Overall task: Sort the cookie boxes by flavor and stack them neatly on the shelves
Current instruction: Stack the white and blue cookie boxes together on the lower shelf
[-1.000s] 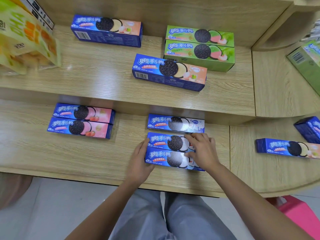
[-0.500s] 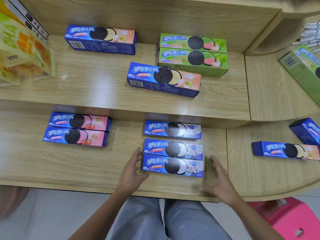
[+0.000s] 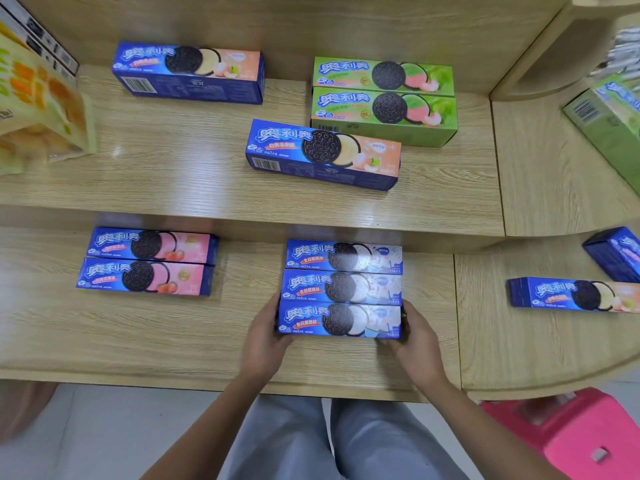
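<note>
Head view: left hand point(image 3: 265, 336) and right hand point(image 3: 417, 342) each press a grip on an end of the nearest white-blue box point(image 3: 339, 321) on the lower shelf point(image 3: 138, 341). Two matching boxes point(image 3: 343, 271) touch behind it. Left, two pink boxes point(image 3: 147, 261). Farther, on the upper shelf point(image 3: 173, 181), peach boxes point(image 3: 323, 154) and green boxes point(image 3: 382, 98).

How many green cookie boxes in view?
3. Two lie side by side at the back of the upper shelf: rear green box and front green box. A third green box sits at the far right edge, partly cut off; more may lie out of frame.
</note>
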A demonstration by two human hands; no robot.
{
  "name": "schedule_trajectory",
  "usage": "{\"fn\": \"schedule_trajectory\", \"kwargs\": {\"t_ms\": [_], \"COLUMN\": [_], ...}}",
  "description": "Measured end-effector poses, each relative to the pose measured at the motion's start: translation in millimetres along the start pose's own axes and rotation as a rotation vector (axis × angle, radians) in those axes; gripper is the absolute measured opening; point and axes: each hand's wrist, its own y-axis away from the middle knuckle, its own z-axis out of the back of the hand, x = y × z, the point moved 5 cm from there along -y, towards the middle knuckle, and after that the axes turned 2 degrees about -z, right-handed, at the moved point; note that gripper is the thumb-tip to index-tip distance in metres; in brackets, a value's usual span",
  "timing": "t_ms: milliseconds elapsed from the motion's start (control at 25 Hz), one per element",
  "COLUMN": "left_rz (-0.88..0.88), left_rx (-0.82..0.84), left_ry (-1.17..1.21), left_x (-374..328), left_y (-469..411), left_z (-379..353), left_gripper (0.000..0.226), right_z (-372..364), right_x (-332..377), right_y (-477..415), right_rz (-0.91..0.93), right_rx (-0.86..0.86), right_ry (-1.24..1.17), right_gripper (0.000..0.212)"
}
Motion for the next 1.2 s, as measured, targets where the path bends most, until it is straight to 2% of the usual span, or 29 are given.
{"fn": "schedule_trajectory", "kwargs": {"t_ms": [240,360,480,560,720,880,1040,1200], "left_rz": [-0.006,-0.017,-0.074,-0.152,-0.242,-0.402,-0.541,-0.629], "left_rx": [0.012,-0.031,-0.13,-0.126,0.093,0.323,0.405,0.456], "left_ry": [-0.028,-0.194,-0.249,-0.215,-0.215,-0.31,-0.353,-0.336], "left_x": [-2,-1,-4,-25,-75,-127,-180,-221], "left_y": [-4,2,10,15,10,-2,3,28], "left_z": [4,5,13,16,-2,-50,-116,-205], "left_gripper": [0.084,0.086,0.054,0.039,0.025,0.023,0.02,0.023], "right_z": [1,11,31,48,89,131,178,227], "right_x": [1,1,0,4,22,22,-7,-67], "right_y": [0,8,18,27,44,66,94,126], "right_rz": [-0.02,0.007,-0.014,-0.057,-0.035,-0.044,-0.041,-0.094], "right_rx": [0.007,-0.047,-0.147,-0.212,-0.379,-0.544,-0.647,-0.692], "right_ry": [0.032,0.112,0.14,0.077,-0.005,-0.106,-0.168,-0.219], "right_gripper": [0.062,0.059,0.042,0.031,0.016,0.016,0.016,0.021]}}
